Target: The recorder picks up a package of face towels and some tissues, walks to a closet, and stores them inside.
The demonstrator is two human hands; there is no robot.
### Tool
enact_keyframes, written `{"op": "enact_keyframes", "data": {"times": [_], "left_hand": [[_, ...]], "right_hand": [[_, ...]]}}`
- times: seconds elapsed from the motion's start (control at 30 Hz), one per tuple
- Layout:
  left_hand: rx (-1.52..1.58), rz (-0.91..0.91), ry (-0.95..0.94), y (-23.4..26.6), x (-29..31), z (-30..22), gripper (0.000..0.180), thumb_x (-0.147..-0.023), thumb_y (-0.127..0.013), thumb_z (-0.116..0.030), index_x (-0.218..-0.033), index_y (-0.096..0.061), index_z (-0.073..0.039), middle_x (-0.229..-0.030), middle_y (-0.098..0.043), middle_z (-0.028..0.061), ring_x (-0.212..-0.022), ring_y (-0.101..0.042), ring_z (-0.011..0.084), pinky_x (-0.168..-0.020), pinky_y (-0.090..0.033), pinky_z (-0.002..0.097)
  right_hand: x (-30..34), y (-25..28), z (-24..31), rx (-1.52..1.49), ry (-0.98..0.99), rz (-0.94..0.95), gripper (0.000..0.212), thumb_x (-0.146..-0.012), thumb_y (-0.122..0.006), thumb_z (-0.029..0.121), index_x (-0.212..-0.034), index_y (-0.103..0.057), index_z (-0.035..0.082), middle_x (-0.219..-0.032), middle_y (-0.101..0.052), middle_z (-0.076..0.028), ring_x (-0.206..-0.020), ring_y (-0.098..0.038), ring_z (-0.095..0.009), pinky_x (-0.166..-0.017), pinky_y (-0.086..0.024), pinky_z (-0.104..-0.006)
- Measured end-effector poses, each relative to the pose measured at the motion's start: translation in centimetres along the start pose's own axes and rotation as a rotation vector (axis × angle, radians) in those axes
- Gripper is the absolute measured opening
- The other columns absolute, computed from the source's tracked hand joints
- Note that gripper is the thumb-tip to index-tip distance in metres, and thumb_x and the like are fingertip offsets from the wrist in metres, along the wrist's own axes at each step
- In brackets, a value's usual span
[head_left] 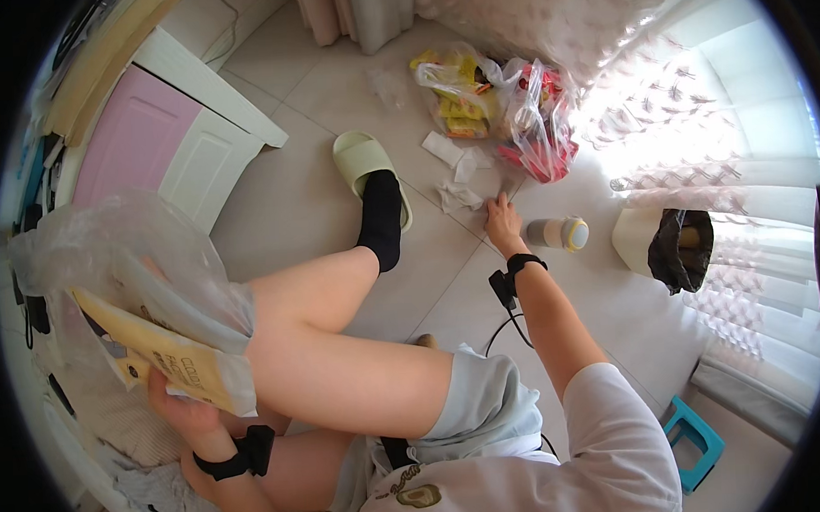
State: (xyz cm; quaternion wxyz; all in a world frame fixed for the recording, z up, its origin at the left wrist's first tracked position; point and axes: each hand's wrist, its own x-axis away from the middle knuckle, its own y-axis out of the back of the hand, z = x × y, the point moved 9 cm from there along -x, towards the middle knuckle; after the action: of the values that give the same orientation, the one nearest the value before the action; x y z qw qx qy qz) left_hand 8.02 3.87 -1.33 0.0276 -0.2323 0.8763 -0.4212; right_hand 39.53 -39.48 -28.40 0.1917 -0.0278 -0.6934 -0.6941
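A: Where do the crumpled white tissues (460, 196) lie?
B: On the floor (438, 278), just left of the right hand (505, 224), the nearer one, strung out forward.
A: Finger states?
B: Right: whether gripping, cannot tell. The left hand (182, 406), well apart, grasps a yellow packet (183, 354).

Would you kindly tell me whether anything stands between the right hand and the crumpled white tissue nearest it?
Nothing visible does: the crumpled white tissue lies just left of the right hand, though contact is unclear. The bottle is on the hand's other side.
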Motion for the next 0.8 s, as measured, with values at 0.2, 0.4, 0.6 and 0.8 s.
{"op": "enact_keyframes", "data": {"times": [0.2, 0.4, 0.6, 0.8], "left_hand": [[0.124, -0.159, -0.042, 1.7, 1.2, -0.1, 0.038, -0.084, -0.041, -0.020, -0.118, -0.040, -0.003, -0.117, -0.047, 0.0105, -0.107, -0.045, 0.0240, -0.089, -0.037, 0.0412], [0.152, -0.158, -0.052, 0.2, 1.0, -1.4, 0.039, -0.083, -0.044, -0.017, -0.118, -0.040, -0.003, -0.117, -0.047, 0.0103, -0.107, -0.045, 0.0247, -0.090, -0.036, 0.0401], [0.105, -0.133, -0.145, -0.3, 2.1, -3.5, 0.036, -0.084, -0.041, -0.019, -0.116, -0.042, -0.002, -0.116, -0.048, 0.0105, -0.105, -0.047, 0.0241, -0.089, -0.037, 0.0390], [0.150, -0.059, -0.243, -0.6, 4.0, -6.8, 0.037, -0.084, -0.041, -0.020, -0.116, -0.042, -0.003, -0.116, -0.048, 0.0093, -0.105, -0.046, 0.0232, -0.089, -0.037, 0.0380]], "right_hand": [[1.5, -1.3, -0.3, -0.082, -0.029, -0.063, 0.033, -0.065, -0.058, 0.012, -0.097, -0.051, 0.007, -0.111, -0.039, -0.016, -0.097, -0.043, -0.035, -0.077, -0.041, -0.0433], [3.7, -2.9, -3.5, 0.022, -0.044, -0.185, 0.041, -0.070, -0.048, 0.001, -0.109, -0.038, -0.002, -0.109, -0.043, -0.022, -0.097, -0.044, -0.038, -0.079, -0.039, -0.0442], [6.7, -1.0, 0.2, -0.645, -0.360, 0.049, 0.034, -0.069, -0.041, -0.005, -0.102, -0.038, 0.001, -0.082, -0.050, -0.019, -0.077, -0.051, -0.032, -0.066, -0.041, -0.0417], [10.7, 3.9, 8.2, -2.203, -0.528, 0.701, 0.034, -0.064, -0.040, -0.007, -0.097, -0.039, 0.004, -0.067, -0.039, -0.005, -0.057, -0.039, -0.015, -0.053, -0.036, -0.0246]]}}
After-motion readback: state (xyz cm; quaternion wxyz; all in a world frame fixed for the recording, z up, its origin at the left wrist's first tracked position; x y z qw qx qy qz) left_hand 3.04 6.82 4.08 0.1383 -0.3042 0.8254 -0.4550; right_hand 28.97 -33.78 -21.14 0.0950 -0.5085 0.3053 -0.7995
